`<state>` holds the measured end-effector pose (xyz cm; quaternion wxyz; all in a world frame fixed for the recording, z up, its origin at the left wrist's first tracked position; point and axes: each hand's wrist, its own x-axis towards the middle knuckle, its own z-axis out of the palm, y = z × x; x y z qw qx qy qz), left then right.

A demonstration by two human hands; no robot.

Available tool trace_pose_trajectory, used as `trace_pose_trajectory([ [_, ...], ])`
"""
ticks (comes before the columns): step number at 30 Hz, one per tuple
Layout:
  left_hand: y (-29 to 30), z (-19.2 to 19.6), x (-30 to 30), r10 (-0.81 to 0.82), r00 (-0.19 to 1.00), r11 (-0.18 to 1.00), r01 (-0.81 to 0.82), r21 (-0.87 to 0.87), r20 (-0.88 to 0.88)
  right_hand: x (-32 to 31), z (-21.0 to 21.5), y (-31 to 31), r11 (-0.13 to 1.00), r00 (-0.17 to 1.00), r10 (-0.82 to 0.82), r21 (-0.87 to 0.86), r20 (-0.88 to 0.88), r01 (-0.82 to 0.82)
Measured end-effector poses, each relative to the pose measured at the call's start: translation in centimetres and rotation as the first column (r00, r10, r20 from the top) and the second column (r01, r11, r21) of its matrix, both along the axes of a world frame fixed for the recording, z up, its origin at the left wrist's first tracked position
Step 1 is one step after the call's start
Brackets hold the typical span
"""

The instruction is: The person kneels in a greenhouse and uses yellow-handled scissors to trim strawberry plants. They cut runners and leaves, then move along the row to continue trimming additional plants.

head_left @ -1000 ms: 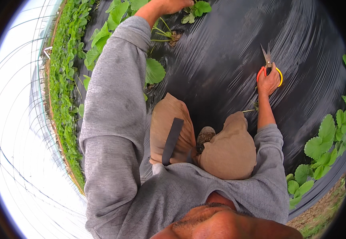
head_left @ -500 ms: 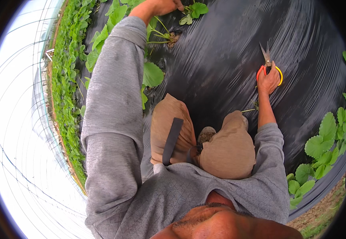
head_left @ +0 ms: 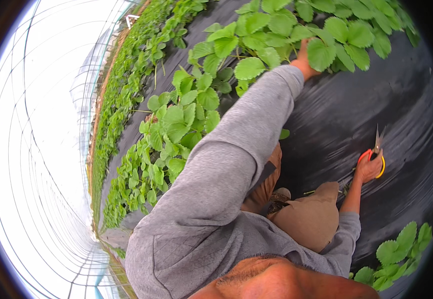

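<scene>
Black mulch film [head_left: 376,94] bare between hands | left hand [head_left: 305,56] leaf-hidden, grip unclear | right hand [head_left: 368,168] clamps scissors [head_left: 377,144]

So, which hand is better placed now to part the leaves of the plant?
The left hand: it already reaches into the strawberry plant. The right hand rests on the black plastic sheet, holding scissors.

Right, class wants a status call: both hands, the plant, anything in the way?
Left hand reaching into the leafy plant, fingers hidden by leaves. Right hand gripping scissors, resting on black plastic sheet. Nothing between them.
</scene>
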<state>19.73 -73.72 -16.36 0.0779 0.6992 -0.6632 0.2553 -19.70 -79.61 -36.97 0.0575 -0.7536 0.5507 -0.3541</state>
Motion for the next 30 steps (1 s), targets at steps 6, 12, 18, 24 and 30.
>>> trace_pose_trajectory([
  [6,-0.6,-1.1,-0.4,0.24,0.921,0.971,-0.229,0.07,-0.306,-0.1,-0.1,0.0,1.0,1.0,0.013,0.024,-0.001,-0.013],
  [12,0.2,-1.1,-0.4,-0.157,0.844,0.984,0.086,-0.159,-0.513,-0.3,-0.3,0.0,0.999,1.0,0.014,0.036,0.018,-0.014],
  [18,-0.1,0.9,-2.0,0.008,0.876,0.996,-0.047,-0.07,-0.482,-0.2,-0.7,0.1,0.998,0.997,-0.033,0.052,0.062,0.03],
  [24,1.0,3.7,-1.7,0.106,0.836,0.991,-0.047,0.123,-0.539,-0.3,-1.1,0.2,0.997,0.993,-0.026,0.078,0.114,0.018],
  [30,0.3,3.2,-5.0,-0.043,0.883,0.983,-0.047,-0.18,-0.467,-0.3,-1.6,0.2,0.997,0.99,-0.014,0.079,0.138,0.003],
])
